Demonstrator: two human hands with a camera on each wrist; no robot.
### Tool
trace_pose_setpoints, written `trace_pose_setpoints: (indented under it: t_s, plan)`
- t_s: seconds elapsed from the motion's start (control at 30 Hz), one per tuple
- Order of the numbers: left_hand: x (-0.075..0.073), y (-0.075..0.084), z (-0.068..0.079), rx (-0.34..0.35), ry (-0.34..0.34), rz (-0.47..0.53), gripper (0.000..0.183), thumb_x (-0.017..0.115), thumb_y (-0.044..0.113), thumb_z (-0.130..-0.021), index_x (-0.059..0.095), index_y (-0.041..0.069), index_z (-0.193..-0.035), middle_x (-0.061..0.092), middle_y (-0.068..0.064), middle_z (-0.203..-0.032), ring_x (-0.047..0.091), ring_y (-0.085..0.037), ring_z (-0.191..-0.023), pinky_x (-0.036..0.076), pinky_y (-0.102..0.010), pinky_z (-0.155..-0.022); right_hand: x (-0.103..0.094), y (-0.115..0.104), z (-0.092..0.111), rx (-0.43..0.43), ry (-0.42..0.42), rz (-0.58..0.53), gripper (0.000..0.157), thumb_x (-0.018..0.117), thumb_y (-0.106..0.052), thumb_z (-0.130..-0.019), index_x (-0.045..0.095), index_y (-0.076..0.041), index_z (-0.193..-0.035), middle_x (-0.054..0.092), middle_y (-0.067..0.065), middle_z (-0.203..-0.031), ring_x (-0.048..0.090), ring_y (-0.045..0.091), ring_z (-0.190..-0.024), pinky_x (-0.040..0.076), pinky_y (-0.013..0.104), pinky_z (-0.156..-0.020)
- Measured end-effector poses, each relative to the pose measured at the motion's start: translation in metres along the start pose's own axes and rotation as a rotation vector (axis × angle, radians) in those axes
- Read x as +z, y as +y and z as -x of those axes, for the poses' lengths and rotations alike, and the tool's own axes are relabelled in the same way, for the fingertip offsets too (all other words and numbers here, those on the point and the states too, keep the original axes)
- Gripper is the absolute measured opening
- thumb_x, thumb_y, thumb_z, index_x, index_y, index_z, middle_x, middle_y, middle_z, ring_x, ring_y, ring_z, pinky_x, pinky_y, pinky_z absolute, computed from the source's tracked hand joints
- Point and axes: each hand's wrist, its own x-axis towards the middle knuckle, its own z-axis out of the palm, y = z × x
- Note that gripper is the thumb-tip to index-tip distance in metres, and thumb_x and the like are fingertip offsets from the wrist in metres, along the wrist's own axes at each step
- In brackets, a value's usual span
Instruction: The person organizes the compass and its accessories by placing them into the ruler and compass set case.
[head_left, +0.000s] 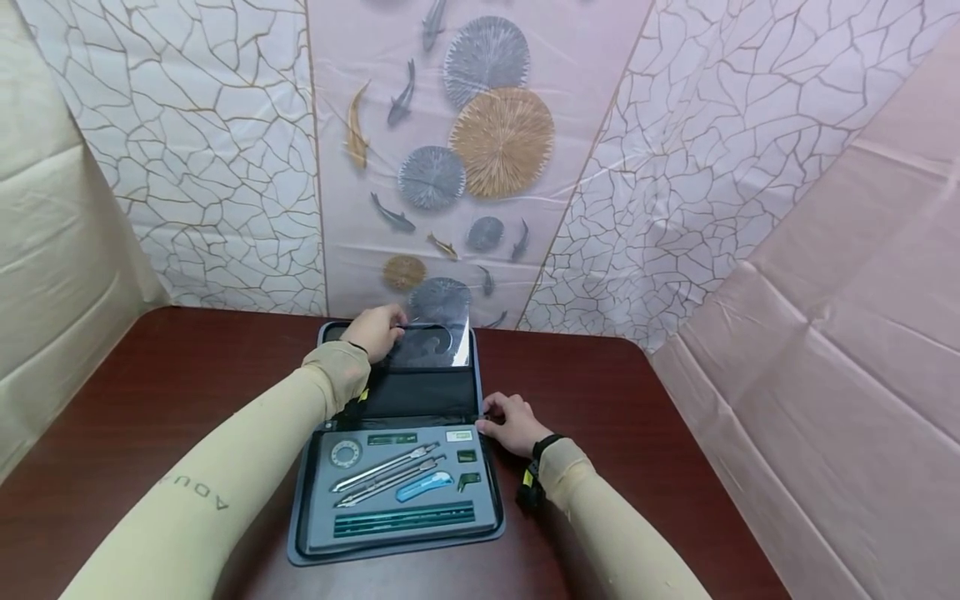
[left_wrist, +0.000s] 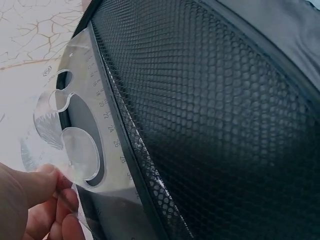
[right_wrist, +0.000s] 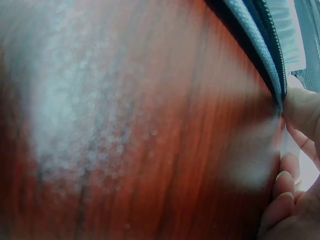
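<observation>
A zippered drawing-set case (head_left: 299,533) lies unfolded on the table, its lid at the far side. My left hand (head_left: 377,332) pinches a clear plastic drawing template (head_left: 459,354) between thumb and fingers. Curved cut-outs and printed scale numbers show on the template in the left wrist view; its lower part sits in the lid's black mesh pocket (left_wrist: 215,115). At the case's right side, close to the fold, my right hand (head_left: 513,425) pinches the zippered edge (right_wrist: 272,75) between thumb and fingers.
The grey insert (head_left: 322,500) holds two silver compasses (head_left: 386,469), a blue utility knife (head_left: 424,486), green pencils (head_left: 405,518), a round dial-like piece (head_left: 346,453) and small pieces. The brown table (head_left: 630,500) meets a patterned curtain (head_left: 225,167) behind.
</observation>
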Motion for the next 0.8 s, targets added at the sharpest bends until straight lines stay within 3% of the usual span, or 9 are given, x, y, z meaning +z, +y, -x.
trace_pose_setpoints:
  t_s: [0.2, 0.47, 0.8]
  plan:
    - [0.009, -0.007, -0.004, -0.021, -0.037, 0.004, 0.023, 0.059, 0.014, -0.098, 0.061, 0.009, -0.12, 0.064, -0.014, -0.113, 0.061, -0.028, -0.101, 0.049, -0.043, -0.084, 0.001, 0.003, 0.002, -0.025, 0.005, 0.008, 0.018, 0.065, -0.03, -0.094, 0.056, -0.02, -0.106, 0.043, 0.005, -0.112, 0.036, 0.027, -0.105, 0.036, 0.044, -0.087]
    - [0.016, -0.007, 0.003, 0.005, -0.072, -0.019, 0.022, 0.058, 0.012, -0.097, 0.066, 0.003, -0.116, 0.066, -0.012, -0.107, 0.061, -0.026, -0.099, 0.048, -0.042, -0.087, 0.001, 0.003, 0.003, -0.023, 0.011, 0.005, 0.018, 0.065, -0.029, -0.094, 0.056, -0.019, -0.106, 0.043, 0.005, -0.112, 0.036, 0.027, -0.104, 0.036, 0.044, -0.088]
    - [0.024, -0.004, 0.0, 0.014, -0.091, 0.031, 0.042, 0.06, 0.016, -0.095, 0.054, -0.006, -0.13, 0.061, -0.02, -0.117, 0.058, -0.031, -0.108, 0.046, -0.043, -0.092, -0.001, 0.0, 0.004, -0.018, -0.001, -0.009, 0.017, 0.064, -0.029, -0.095, 0.055, -0.02, -0.106, 0.042, 0.006, -0.11, 0.035, 0.027, -0.104, 0.035, 0.042, -0.084]
